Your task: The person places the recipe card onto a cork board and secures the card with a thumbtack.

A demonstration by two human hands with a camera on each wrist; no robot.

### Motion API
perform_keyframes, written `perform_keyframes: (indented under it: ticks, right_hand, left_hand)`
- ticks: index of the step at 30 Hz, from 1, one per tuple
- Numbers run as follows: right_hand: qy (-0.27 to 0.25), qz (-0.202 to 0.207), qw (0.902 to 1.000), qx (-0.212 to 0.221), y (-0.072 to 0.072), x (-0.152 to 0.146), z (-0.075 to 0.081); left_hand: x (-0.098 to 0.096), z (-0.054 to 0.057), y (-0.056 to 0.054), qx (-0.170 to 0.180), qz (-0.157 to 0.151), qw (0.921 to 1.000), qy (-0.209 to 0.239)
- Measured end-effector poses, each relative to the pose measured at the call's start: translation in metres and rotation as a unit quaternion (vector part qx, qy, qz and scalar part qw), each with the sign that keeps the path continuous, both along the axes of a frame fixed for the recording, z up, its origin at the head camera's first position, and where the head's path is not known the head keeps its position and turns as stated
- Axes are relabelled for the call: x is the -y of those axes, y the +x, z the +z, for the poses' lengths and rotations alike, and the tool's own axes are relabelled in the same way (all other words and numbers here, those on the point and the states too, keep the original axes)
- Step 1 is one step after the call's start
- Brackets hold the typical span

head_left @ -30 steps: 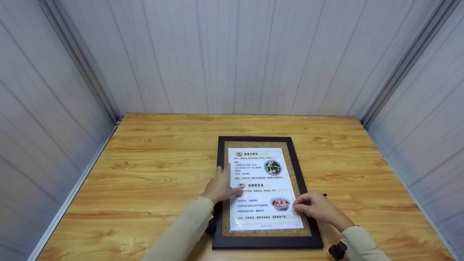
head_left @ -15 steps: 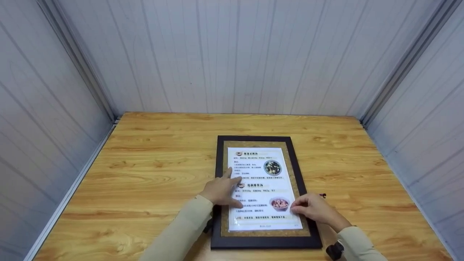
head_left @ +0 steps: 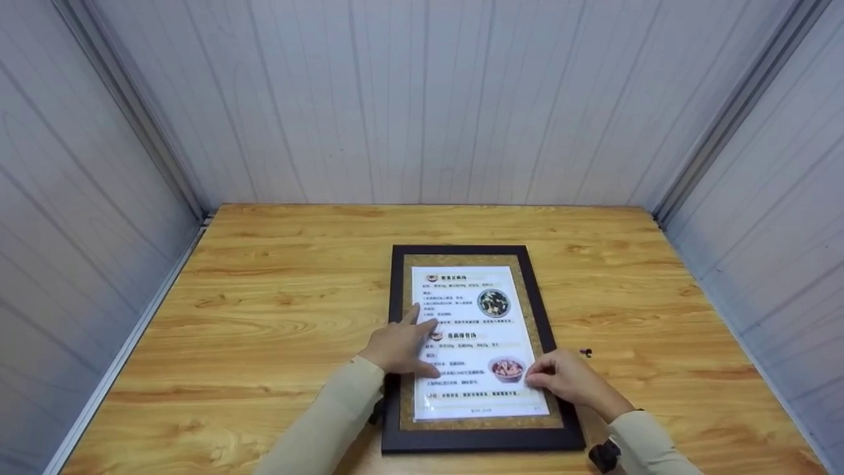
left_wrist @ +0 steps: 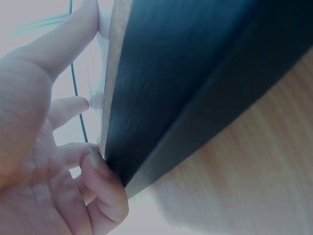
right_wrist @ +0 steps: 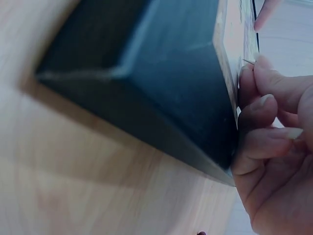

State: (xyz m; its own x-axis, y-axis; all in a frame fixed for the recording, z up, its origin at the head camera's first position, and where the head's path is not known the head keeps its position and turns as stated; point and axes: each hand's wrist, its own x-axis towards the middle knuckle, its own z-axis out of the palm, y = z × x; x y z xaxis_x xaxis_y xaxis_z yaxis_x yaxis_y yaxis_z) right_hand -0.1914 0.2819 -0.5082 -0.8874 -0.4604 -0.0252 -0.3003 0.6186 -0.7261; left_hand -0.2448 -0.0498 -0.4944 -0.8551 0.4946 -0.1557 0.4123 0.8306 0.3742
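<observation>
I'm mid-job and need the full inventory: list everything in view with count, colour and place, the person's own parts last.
sheet: one, white with printed text and two food pictures, on the cork panel
cork panel: one, brown, inside the frame
frame: one, dark, on the table
pin: one, thin and pointed, metallic-looking, in the right grip
small items: count unclear, dark, on the table right of the frame
table: one, yellow-brown woodgrain, under the frame
wall panels: three sides, whitish with grey lines, around the table
wrist devices: two, black, at the wrists
sleeves: two, beige, on both forearms
left grip: one, bare, over the sheet's left edge
right grip: one, bare, at the sheet's lower right edge
</observation>
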Motion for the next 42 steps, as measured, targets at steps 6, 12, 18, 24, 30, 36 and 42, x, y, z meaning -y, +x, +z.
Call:
perform_keyframes:
  ticks: [6,12,18,24,30,36,42]
  right_hand:
    - [0.018,-0.006,0.9998,-0.008,-0.005,0.003,0.005]
    - [0.024,-0.009,0.9997,-0.005,-0.009,0.008,0.008]
    - [0.039,-0.017,0.9989,0.019,-0.006,0.012,0.010]
    - [0.059,-0.044,0.9957,0.057,0.001,0.013,0.011]
    - [0.053,-0.052,0.9932,0.090,0.007,0.015,0.012]
    - [0.051,-0.050,0.9926,0.098,0.005,0.020,0.015]
    - [0.077,-0.072,0.9856,0.133,0.000,0.027,0.022]
  left_hand:
    - [0.003,0.003,-0.004,-0.009,-0.005,0.9999,0.000]
    - [0.005,0.006,-0.007,-0.010,-0.004,0.9999,0.002]
    - [0.002,0.003,-0.006,-0.006,-0.004,1.0000,-0.002]
    - [-0.005,-0.003,-0.002,0.003,-0.005,1.0000,-0.004]
    - [-0.007,-0.006,-0.001,-0.003,-0.017,0.9998,-0.012]
    - [-0.004,-0.002,-0.002,-0.017,-0.024,0.9993,-0.021]
    - [-0.001,0.000,-0.003,-0.023,-0.023,0.9992,-0.025]
